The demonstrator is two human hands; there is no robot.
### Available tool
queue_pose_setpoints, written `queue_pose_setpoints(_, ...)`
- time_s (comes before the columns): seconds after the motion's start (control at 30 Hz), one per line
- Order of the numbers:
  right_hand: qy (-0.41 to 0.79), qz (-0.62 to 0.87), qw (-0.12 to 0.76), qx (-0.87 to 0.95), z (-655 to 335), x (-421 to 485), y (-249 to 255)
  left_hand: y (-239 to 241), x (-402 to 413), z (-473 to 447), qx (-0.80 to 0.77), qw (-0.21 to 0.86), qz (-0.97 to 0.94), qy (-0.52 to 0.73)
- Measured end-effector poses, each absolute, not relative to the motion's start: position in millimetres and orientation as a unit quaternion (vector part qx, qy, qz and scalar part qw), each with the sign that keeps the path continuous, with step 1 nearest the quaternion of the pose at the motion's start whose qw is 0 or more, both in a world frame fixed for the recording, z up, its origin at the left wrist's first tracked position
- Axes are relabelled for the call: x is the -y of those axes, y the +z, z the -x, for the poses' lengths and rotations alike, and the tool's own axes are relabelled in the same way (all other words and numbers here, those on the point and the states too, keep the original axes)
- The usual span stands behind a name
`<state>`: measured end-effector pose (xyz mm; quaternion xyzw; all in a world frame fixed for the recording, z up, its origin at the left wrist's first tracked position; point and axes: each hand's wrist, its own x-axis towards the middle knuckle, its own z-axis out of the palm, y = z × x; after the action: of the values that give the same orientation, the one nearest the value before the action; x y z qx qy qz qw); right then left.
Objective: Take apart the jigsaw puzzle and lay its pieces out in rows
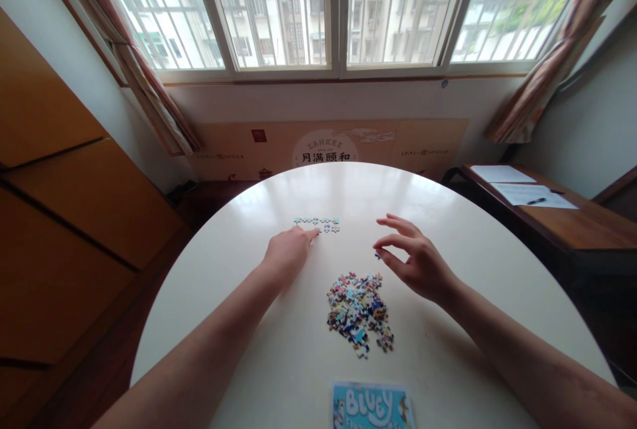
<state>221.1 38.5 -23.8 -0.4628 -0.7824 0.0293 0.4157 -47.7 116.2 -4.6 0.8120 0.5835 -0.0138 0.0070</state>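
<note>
One left hand (291,248): touching pale, knobbed jigsaw rows (326,221), grip unclear
Right hand (415,260): pinching small dark-blue knobbed piece (377,256)

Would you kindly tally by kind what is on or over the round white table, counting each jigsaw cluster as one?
Bare hands: 2 (left hand, right hand)
Heap of multicoloured jigsaw pieces: 1
Laid-out group of small jigsaw pieces: 1
Dark-blue jigsaw piece at right fingertips: 1
Flat rectangular blue item lettered BLUEY: 1
Total: 6
</note>
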Motion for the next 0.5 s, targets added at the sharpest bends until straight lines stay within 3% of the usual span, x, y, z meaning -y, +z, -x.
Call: queue_pose_setpoints(0.5,0.031,0.465,0.413,0.782,-220.2,-37.5,-20.9,-9.9,-113.7,47.4,-0.588,0.002,-0.808,0.027)
